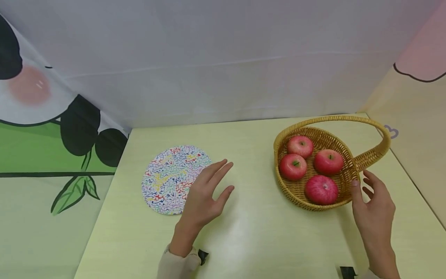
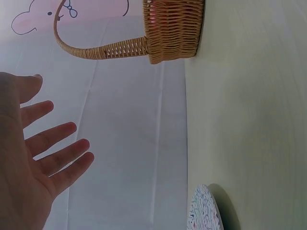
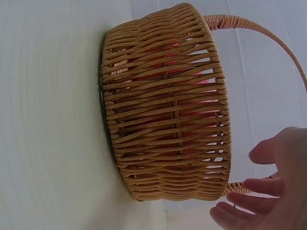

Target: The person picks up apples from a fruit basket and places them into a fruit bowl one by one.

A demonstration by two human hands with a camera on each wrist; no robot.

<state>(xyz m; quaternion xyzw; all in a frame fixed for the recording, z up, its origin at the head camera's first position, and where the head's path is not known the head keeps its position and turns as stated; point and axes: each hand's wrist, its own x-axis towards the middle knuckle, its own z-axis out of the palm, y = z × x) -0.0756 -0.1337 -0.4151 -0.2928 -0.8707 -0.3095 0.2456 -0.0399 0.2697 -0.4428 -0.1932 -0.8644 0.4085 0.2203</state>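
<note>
In the head view, a woven wicker basket (image 1: 348,155) with a tall arched handle (image 1: 378,149) stands on the right of the table. Several red apples (image 1: 328,162) lie inside it, one of them a darker, streaked apple (image 1: 321,190) at the near side. My right hand (image 1: 376,209) is beside the rim where the handle joins, thumb and fingers apart and loosely bent; the right wrist view shows the hand (image 3: 268,187) close to the handle's base. My left hand (image 1: 205,195) hovers over the right part of a round multicoloured patterned board (image 1: 165,182), fingers extended, holding nothing.
A pale yellow-green table (image 1: 251,240) carries the basket and the board. Behind it hangs a white cloth (image 1: 223,93). A printed cartoon panel (image 1: 42,147) is on the left, and a beige wall panel (image 1: 418,128) borders the right edge.
</note>
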